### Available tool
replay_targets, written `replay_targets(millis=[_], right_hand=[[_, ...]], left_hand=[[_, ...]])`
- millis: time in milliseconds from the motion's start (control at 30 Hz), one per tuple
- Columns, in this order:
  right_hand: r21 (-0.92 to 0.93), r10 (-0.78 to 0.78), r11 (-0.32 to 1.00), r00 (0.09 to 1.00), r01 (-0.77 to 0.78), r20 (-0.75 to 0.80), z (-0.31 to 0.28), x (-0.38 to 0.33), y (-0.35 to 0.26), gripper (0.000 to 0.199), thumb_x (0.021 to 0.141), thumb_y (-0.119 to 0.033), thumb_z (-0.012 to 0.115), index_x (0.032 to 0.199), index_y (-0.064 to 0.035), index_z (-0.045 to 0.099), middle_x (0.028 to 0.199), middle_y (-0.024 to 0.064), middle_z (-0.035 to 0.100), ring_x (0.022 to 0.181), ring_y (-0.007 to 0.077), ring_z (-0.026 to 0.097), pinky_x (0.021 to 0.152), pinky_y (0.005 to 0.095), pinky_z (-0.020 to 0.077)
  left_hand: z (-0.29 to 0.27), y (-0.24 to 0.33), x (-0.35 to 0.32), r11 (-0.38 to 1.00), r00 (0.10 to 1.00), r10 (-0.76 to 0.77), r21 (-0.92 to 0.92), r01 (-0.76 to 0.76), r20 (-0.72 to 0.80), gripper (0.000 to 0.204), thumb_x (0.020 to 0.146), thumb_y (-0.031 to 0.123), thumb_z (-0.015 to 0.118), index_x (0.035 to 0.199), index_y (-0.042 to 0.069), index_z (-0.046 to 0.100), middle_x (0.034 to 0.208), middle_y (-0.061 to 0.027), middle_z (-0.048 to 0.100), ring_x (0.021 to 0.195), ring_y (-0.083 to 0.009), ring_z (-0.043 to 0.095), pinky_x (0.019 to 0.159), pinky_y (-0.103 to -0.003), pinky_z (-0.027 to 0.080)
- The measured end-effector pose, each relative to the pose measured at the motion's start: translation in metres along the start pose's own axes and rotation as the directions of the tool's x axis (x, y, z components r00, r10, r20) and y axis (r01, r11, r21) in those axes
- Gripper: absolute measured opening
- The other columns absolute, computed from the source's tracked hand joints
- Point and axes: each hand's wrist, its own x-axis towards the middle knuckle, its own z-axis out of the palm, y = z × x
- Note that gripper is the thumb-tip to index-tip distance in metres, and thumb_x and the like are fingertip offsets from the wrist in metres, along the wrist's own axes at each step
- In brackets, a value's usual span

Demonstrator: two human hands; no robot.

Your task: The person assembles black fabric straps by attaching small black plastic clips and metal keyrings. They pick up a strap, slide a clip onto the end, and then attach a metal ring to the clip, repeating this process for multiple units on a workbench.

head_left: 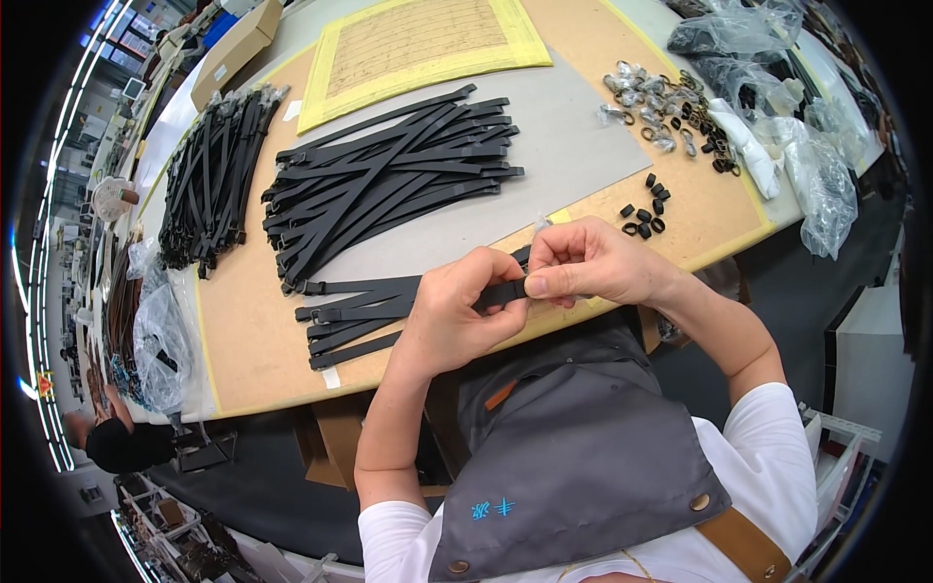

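A black strap [501, 293] stretches between my two hands at the table's near edge. My left hand [457, 313] is closed round it, fingers curled, while my right hand [595, 264] pinches its end between thumb and fingertips. What exactly sits under the right fingertips is hidden. Left of my hands lie several black straps with buckles [355, 316], partly fanned out. Beyond them is a large criss-crossed pile of black straps [389, 175]. Small black loops [643, 218] lie loose to the right of my right hand.
Another bundle of black straps [214, 175] lies at the left. Yellow-edged board [428, 49] lies at the back. Metal clasps [661, 102], some in plastic, and clear plastic bags [816, 185] are at the right. A person [126, 442] is at the far left.
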Motion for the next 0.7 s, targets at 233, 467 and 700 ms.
replay_targets(millis=[233, 467, 700], right_hand=[[-0.063, 0.011, 0.998, 0.999, -0.014, -0.045, 0.002, -0.002, -0.004, 0.025, 0.094, -0.025, 0.078, 0.091, -0.0033, 0.065, 0.078, -0.0008, 0.064, 0.070, 0.0046, 0.057, 0.063, 0.0216, 0.0451], [-0.224, -0.016, 0.975, 0.996, -0.003, -0.084, 0.008, -0.006, -0.008, 0.021, 0.095, -0.021, 0.075, 0.095, -0.0020, 0.067, 0.080, -0.0041, 0.062, 0.072, 0.0021, 0.053, 0.063, 0.0203, 0.0412], [-0.312, -0.150, 0.945, 0.976, 0.094, -0.160, 0.009, 0.014, 0.022, 0.015, 0.087, -0.015, 0.065, 0.091, -0.0003, 0.065, 0.077, -0.0005, 0.062, 0.071, 0.0081, 0.050, 0.063, 0.0286, 0.0433]], left_hand=[[0.001, 0.001, 0.001, 1.000, 1.000, 0.004, 0.012, -0.005, 0.007, 0.020, 0.073, 0.000, 0.076, 0.088, 0.003, 0.064, 0.070, 0.0006, 0.063, 0.056, -0.0030, 0.050, 0.052, -0.021, 0.041], [0.003, -0.003, 0.000, 0.998, 0.998, 0.056, 0.038, -0.057, 0.018, 0.020, 0.072, -0.001, 0.076, 0.088, 0.003, 0.065, 0.070, -0.0010, 0.063, 0.057, -0.0052, 0.052, 0.054, -0.021, 0.043], [0.003, -0.007, 0.000, 1.000, 0.993, -0.024, 0.010, 0.023, 0.120, 0.038, 0.076, -0.002, 0.072, 0.112, 0.001, 0.059, 0.080, -0.0062, 0.065, 0.066, -0.0118, 0.058, 0.062, -0.024, 0.048]])
